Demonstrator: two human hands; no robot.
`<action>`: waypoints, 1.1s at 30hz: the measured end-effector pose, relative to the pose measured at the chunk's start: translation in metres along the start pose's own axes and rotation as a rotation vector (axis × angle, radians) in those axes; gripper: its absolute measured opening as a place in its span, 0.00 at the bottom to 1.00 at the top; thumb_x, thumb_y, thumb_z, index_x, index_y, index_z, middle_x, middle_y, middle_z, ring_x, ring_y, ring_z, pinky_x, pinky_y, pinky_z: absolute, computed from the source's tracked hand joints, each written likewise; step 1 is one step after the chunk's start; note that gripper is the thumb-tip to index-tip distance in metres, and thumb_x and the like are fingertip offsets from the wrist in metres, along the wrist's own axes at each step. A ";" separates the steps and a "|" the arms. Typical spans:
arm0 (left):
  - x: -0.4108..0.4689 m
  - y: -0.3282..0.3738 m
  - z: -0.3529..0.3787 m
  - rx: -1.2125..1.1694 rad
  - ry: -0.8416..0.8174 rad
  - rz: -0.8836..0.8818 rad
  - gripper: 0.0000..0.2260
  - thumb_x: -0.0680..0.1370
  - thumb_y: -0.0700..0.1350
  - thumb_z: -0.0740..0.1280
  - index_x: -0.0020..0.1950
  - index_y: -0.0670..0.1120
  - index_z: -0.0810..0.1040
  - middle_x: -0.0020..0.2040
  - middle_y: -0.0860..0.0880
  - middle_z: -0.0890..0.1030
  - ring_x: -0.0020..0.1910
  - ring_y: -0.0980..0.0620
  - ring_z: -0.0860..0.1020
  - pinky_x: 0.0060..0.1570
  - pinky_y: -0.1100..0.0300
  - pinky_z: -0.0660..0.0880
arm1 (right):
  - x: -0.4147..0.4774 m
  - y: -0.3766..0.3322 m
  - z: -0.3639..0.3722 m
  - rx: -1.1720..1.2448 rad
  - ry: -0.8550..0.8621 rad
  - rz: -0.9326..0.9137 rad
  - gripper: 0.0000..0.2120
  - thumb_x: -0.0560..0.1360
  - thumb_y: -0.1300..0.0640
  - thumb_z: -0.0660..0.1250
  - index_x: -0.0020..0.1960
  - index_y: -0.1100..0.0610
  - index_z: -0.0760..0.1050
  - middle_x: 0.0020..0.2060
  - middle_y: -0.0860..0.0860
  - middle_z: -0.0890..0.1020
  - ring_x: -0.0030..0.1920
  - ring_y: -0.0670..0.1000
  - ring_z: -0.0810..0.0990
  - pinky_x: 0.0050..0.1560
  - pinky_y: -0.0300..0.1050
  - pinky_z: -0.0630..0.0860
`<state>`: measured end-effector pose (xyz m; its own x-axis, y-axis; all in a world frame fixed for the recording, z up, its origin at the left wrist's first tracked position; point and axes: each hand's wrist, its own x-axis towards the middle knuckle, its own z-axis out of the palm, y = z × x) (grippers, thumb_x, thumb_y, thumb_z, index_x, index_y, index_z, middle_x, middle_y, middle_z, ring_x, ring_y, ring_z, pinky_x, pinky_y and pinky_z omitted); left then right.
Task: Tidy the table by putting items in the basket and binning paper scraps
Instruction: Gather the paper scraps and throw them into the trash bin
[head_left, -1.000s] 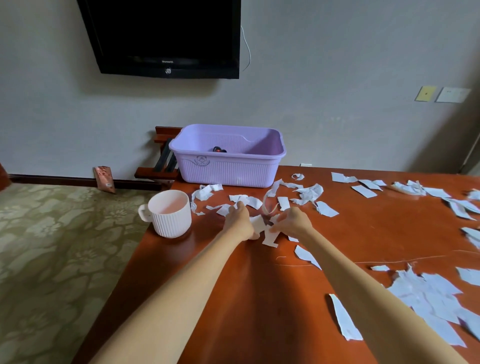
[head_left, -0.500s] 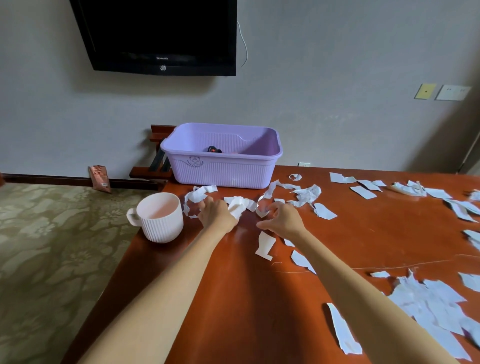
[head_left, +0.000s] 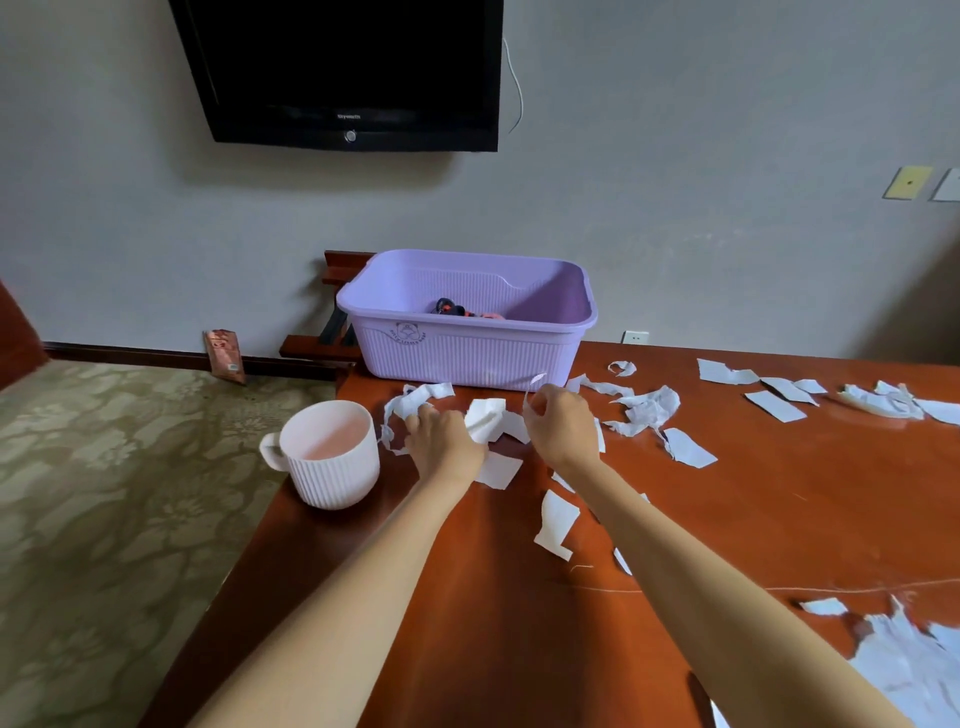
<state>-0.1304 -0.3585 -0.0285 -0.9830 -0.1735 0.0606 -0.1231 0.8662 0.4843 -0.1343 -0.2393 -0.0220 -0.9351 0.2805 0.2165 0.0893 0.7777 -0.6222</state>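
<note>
1. The left hand lies knuckles up on the surface, fingers curled over a crumpled wad of paper. I judge it is bunching scraps together so they can go to a bin in one load.
2. The right hand is raised slightly, its fingertips pinching a thin paper strip that curls up toward the basket just beyond.
3. Both forearms reach straight forward, nearly parallel, the hands close together but not touching.
4. Loose scraps lie right of the right hand; a larger piece lies nearer the person, between the forearms.
5. A white mug stands just left of the left hand, probably still due for the basket. No bin is in view.
</note>
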 end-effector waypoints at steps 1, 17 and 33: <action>0.002 0.000 0.000 0.036 0.032 -0.013 0.20 0.74 0.48 0.69 0.64 0.43 0.73 0.67 0.43 0.68 0.68 0.43 0.64 0.63 0.53 0.67 | 0.003 -0.002 0.003 -0.015 -0.023 -0.022 0.08 0.78 0.60 0.62 0.51 0.63 0.77 0.44 0.56 0.82 0.39 0.51 0.77 0.35 0.35 0.71; 0.030 0.006 0.000 -0.259 -0.018 -0.134 0.17 0.75 0.42 0.70 0.62 0.39 0.74 0.61 0.40 0.78 0.61 0.42 0.76 0.55 0.49 0.78 | 0.022 0.004 0.010 0.019 -0.255 0.116 0.12 0.70 0.58 0.72 0.50 0.60 0.74 0.42 0.54 0.77 0.40 0.49 0.75 0.29 0.31 0.67; -0.025 0.007 -0.027 -0.044 -0.402 -0.028 0.40 0.73 0.45 0.72 0.76 0.40 0.51 0.69 0.42 0.70 0.64 0.43 0.74 0.55 0.57 0.75 | -0.040 0.013 -0.057 0.185 -0.131 0.264 0.16 0.75 0.63 0.67 0.62 0.64 0.76 0.57 0.58 0.80 0.44 0.53 0.78 0.44 0.41 0.78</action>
<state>-0.1031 -0.3608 -0.0034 -0.9556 0.0083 -0.2947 -0.1527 0.8411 0.5188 -0.0759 -0.2082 0.0038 -0.9253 0.3743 -0.0613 0.2817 0.5698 -0.7720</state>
